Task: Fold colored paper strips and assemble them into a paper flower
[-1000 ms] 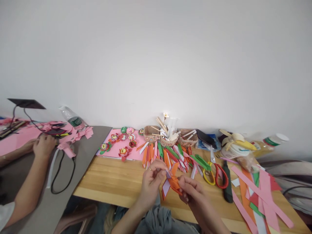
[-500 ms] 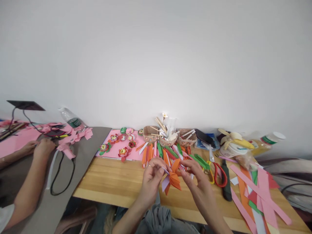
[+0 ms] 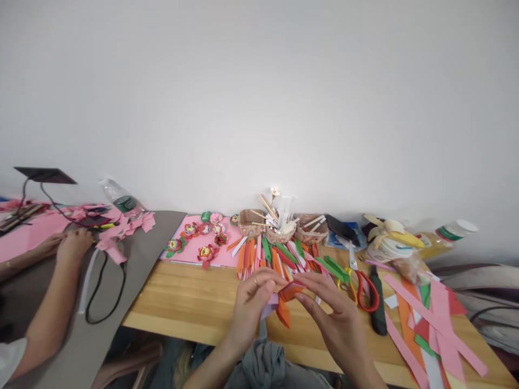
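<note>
Left hand: I have the left hand [image 3: 250, 302] in a pinch, thumb against the fingers on the lilac side of the folded paper piece [image 3: 284, 313].
Right hand: my right hand [image 3: 337, 313] pinches the upper orange and dark red edge between thumb and fingertips; the fingers are arched, and how firmly they press I cannot tell from here.
Folded paper: it is up between both hands, off the wooden table [image 3: 178, 297], with an orange point hanging down. Its inner folds are too small and too shaded for me to read.
Step in hand: I judge this to be shaping or seating folds by fingertip, one hand steadying while the other works the edge.
Next move: to my mind it calls for a secure left pinch and a light right touch along the crease; squeezing both sides hard could crumple the paper or spring the folds apart.
Strip bundle: orange, green, pink and white folded strips [image 3: 252, 253] fan out just beyond my hands, in front of the woven baskets [image 3: 279, 236].
Paper flowers: several finished-looking blooms [image 3: 206, 252] sit on a pink sheet, to the left.
Scissors: the scissors [image 3: 352, 258] lie to my right, beside a dark-handled tool [image 3: 378, 313], neither in my grip.
Co-worker: another person's hands [image 3: 75, 244] are well apart from mine, near a pink glue gun [image 3: 112, 249].
</note>
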`<state>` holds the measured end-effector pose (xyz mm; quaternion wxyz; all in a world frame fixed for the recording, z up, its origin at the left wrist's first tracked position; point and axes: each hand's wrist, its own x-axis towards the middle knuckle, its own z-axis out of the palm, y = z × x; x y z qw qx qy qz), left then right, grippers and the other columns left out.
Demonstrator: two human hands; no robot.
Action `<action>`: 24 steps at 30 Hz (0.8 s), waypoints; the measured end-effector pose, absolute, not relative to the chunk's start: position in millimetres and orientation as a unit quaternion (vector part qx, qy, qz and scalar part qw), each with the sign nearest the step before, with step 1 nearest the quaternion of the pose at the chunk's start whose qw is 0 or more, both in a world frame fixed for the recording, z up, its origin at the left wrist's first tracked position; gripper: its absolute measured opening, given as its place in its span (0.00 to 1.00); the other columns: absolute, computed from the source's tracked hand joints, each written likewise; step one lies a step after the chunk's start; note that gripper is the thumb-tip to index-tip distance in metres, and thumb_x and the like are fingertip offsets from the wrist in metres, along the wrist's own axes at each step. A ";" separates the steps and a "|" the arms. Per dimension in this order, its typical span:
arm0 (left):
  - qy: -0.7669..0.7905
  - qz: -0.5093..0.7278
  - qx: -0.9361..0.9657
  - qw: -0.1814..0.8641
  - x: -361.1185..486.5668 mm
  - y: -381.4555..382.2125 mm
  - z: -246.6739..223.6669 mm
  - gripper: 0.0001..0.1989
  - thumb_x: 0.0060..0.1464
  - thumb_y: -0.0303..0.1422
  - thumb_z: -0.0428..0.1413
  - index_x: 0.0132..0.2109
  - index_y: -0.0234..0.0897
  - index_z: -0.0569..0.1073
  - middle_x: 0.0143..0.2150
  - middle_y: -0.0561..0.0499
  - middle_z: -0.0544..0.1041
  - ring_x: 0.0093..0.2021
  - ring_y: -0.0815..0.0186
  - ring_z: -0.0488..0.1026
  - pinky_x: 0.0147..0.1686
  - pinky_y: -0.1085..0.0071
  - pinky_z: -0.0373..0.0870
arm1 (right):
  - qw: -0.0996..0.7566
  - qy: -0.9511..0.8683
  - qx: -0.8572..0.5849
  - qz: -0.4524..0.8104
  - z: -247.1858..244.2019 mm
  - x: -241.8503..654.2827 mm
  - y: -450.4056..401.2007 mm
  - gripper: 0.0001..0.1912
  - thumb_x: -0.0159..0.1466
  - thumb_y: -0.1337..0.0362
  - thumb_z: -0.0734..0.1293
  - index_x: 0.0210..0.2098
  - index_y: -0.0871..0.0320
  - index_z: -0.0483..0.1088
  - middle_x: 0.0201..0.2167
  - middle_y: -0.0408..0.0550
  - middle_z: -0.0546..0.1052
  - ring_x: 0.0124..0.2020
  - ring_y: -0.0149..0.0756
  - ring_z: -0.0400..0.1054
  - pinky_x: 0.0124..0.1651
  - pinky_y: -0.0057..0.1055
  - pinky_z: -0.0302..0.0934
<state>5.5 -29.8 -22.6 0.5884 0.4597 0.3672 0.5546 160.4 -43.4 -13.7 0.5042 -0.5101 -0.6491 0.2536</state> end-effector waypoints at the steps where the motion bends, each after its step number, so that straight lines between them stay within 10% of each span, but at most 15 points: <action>1: 0.386 0.546 0.492 0.557 5.3 -30.9 -21.1 0.10 0.53 0.36 0.55 0.32 0.37 0.80 0.34 0.47 0.75 0.37 0.61 0.71 0.40 0.66 0.66 | 0.509 -0.661 -0.501 0.229 -13.6 160.7 -43.8 0.09 0.58 0.65 0.68 0.38 0.51 0.77 0.35 0.48 0.80 0.40 0.40 0.73 0.41 0.34 0.69; 8: 0.416 0.515 0.626 0.411 6.7 -37.3 -12.7 0.08 0.50 0.26 0.57 0.34 0.41 0.80 0.36 0.46 0.80 0.38 0.61 0.75 0.42 0.63 0.68 | 0.504 -0.715 -0.477 0.077 -14.9 163.8 -44.6 0.12 0.58 0.69 0.68 0.41 0.51 0.75 0.37 0.50 0.79 0.45 0.44 0.69 0.44 0.43 0.67; 24: 0.397 0.512 0.544 0.534 6.3 -36.9 -14.1 0.03 0.48 0.25 0.57 0.30 0.36 0.74 0.33 0.49 0.72 0.35 0.65 0.70 0.36 0.71 0.67 | 0.499 -0.733 -0.455 0.081 -10.8 159.3 -45.8 0.12 0.59 0.71 0.67 0.41 0.52 0.74 0.36 0.50 0.79 0.38 0.40 0.73 0.39 0.36 0.69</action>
